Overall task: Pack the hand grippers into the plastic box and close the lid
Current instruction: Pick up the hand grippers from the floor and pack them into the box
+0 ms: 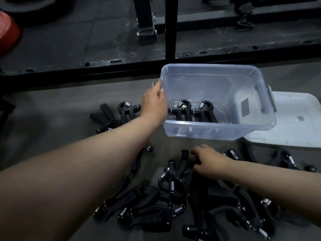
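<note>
A clear plastic box sits on the grey floor, open, with two black hand grippers standing inside near its front wall. My left hand holds the box's left rim, fingers curled over the edge. My right hand reaches into a pile of black hand grippers in front of the box, fingers curled down onto one of them; the grip itself is partly hidden. The box's pale lid lies flat on the floor to the right, partly under the box.
More hand grippers lie left of the box and others at the right. A black metal rack frame stands behind the box. A red object sits at the far left.
</note>
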